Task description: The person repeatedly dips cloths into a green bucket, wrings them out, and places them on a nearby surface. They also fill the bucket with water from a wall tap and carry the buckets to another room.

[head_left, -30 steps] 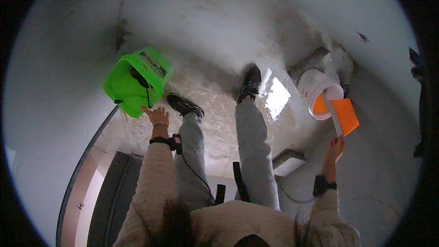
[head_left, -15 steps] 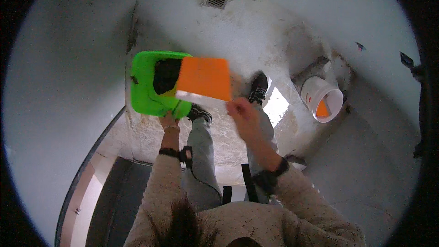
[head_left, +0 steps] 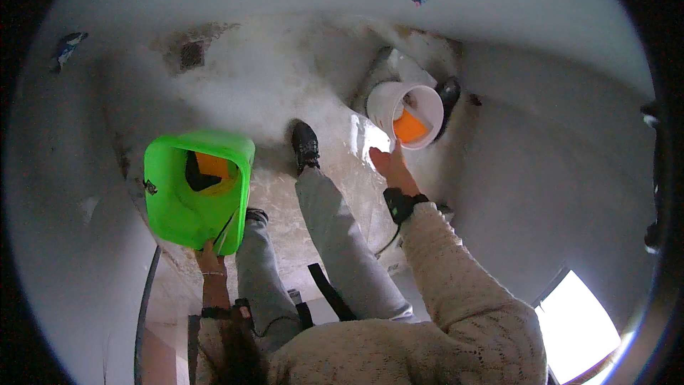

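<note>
The lower edge of a green plastic bin is in the grip of my left hand, with the bin's mouth facing up. Inside lie an orange flat piece and a black item, whose kinds I cannot make out. My right hand reaches out with its fingers apart, holding nothing, just below the rim of a tilted white bucket. Another orange piece with a pale edge sits in that bucket. Whether the fingers touch the rim, I cannot tell.
A floor drain lies at the far left of the stained floor. Behind the bucket are a grey block and a dark rounded object. Pale walls close in around, and my shoes stand between bin and bucket.
My right hand has let go of an orange flat piece, now seemingly inside the green bin, and has moved right to the bucket. My left hand stays on the bin; the view has swung right.
</note>
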The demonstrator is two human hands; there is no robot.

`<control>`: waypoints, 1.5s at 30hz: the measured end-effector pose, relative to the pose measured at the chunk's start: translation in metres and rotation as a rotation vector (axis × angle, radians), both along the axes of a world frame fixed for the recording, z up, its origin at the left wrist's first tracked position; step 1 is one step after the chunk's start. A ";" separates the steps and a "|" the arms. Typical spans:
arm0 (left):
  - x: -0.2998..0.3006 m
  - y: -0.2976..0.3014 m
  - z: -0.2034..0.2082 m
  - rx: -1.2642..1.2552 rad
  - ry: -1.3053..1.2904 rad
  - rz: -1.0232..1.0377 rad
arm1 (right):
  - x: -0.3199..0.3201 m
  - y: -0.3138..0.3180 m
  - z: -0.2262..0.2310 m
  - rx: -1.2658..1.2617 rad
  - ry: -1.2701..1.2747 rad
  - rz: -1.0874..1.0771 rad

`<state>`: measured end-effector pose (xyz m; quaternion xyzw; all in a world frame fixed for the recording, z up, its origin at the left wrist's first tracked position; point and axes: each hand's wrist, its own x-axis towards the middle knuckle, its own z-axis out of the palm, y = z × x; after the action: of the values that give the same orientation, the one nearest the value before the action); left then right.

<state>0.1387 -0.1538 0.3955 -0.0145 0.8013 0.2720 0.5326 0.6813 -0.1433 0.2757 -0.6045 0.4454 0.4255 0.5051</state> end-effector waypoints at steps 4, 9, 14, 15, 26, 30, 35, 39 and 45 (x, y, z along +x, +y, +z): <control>-0.023 -0.030 0.010 0.126 0.054 -0.225 | 0.049 -0.009 -0.059 0.503 -0.159 0.490; -0.053 -0.074 0.036 -0.130 0.227 0.037 | 0.078 -0.005 -0.038 0.040 -0.746 1.707; -0.073 -0.105 0.107 -0.286 0.332 -0.161 | 0.124 -0.043 0.048 0.049 -0.987 2.262; -0.074 -0.110 0.125 -0.227 0.255 0.000 | 0.135 -0.052 0.068 0.240 -1.057 2.298; -0.105 -0.303 0.226 -0.006 -0.022 0.703 | 0.124 -0.076 0.279 -0.010 0.004 2.156; -0.162 -0.380 0.179 0.037 -0.023 0.838 | 0.050 -0.028 0.296 -0.094 -0.045 1.987; -0.171 -0.428 0.125 0.132 -0.195 1.242 | -0.058 0.067 0.300 -0.043 -0.159 2.168; -0.187 -0.457 0.107 0.280 -0.113 1.163 | -0.166 0.105 0.340 0.073 -0.290 2.272; -0.189 -0.467 0.102 0.233 -0.035 1.137 | -0.333 0.170 0.326 0.274 -0.276 2.391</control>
<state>-0.0498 -0.6210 0.4972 -0.3884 0.6236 0.6014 0.3140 0.3484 0.0263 0.6021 -0.6163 -0.5004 0.5991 -0.1039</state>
